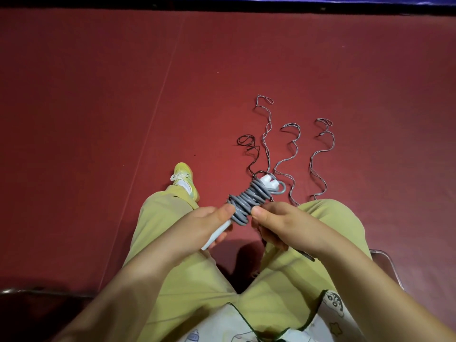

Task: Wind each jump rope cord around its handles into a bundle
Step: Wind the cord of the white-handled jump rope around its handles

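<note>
We've got loose yellow-green trousers [197, 275] on, baggy through both legs with soft folds at the knees. Our top [249, 327] is white with a dark green trim along the hem and little cartoon prints on it: a baby bottle, a star, a doodled face. One shoe [185, 178] shows, a lime-yellow sneaker with white laces and a white tongue. Both our forearms are bare, no sleeves reaching them.

Grey cord [246, 199] coiled over white handles [268, 184]; thin grey and dark cords [287, 154] squiggling across deep red floor [98, 107]. Yellow-green trousers [197, 275], matching lime shoe [186, 177] with white laces. White shirt hem [330, 314] printed with cartoon figures, dark green edging.
</note>
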